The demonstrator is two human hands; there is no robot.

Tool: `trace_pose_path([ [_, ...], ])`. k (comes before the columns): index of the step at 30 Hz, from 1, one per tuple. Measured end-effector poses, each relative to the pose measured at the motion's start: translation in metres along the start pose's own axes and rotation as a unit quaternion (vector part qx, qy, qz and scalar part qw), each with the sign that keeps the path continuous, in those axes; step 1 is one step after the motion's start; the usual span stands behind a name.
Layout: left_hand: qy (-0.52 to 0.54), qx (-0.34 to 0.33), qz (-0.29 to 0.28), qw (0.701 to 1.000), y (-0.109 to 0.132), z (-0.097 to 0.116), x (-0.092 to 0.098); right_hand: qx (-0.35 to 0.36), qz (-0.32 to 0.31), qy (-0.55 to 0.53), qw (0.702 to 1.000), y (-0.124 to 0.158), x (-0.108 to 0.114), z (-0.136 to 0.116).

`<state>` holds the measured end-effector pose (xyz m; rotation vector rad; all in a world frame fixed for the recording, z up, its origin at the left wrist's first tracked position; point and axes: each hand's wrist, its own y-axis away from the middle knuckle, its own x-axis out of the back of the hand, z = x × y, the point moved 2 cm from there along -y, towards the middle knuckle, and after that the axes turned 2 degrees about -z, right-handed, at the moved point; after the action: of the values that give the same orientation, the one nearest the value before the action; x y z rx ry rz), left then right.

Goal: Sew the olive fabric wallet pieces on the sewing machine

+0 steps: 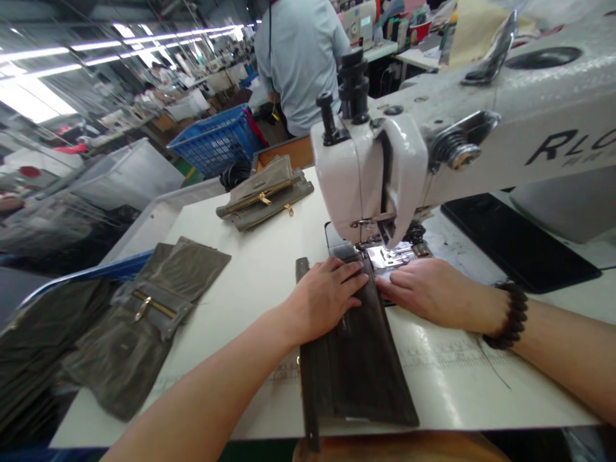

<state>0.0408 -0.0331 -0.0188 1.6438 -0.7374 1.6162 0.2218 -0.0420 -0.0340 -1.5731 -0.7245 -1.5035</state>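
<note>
A dark brown leather wallet piece lies lengthwise on the white table, its far end under the head of a sewing machine. My left hand rests flat on top of it, fingers spread and pointing towards the needle area. Along the left side of the piece runs a narrow strip with a bit of metal at its edge. My right hand is at the right edge of the piece, close to the lit metal presser foot. Its fingers are curled together, and whether they pinch the edge is hidden.
Folded zippered pieces lie at the table's far side. Another zippered piece hangs over the left edge, by a stack of dark pieces. A black phone-like slab lies right. Beyond are a blue crate and a person.
</note>
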Motion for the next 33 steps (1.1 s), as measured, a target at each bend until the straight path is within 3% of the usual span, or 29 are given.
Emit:
trace_pose_path([
  [6,0.001,0.012,-0.012,1.000,0.003,0.008,0.008,-0.044,-0.049,0.000,0.998,-0.003,0.006,-0.003],
  [9,0.027,0.027,-0.012,0.999,0.021,0.036,0.021,-0.100,-0.095,-0.013,0.990,0.003,0.016,-0.016],
  [12,0.057,-0.032,-0.003,0.998,0.045,0.071,0.024,-0.099,-0.124,-0.054,0.986,0.019,0.026,-0.042],
  [16,0.093,-0.048,0.085,0.991,0.066,0.093,0.013,-0.095,-0.059,-0.114,0.987,0.046,0.033,-0.080],
  [21,0.174,-0.012,0.180,0.968,0.073,0.088,0.001,-0.084,0.073,-0.095,0.989,0.064,0.027,-0.106],
  [33,0.094,-0.052,0.193,0.975,0.077,0.092,-0.002,-0.018,0.171,-0.051,0.984,0.069,0.018,-0.120],
])
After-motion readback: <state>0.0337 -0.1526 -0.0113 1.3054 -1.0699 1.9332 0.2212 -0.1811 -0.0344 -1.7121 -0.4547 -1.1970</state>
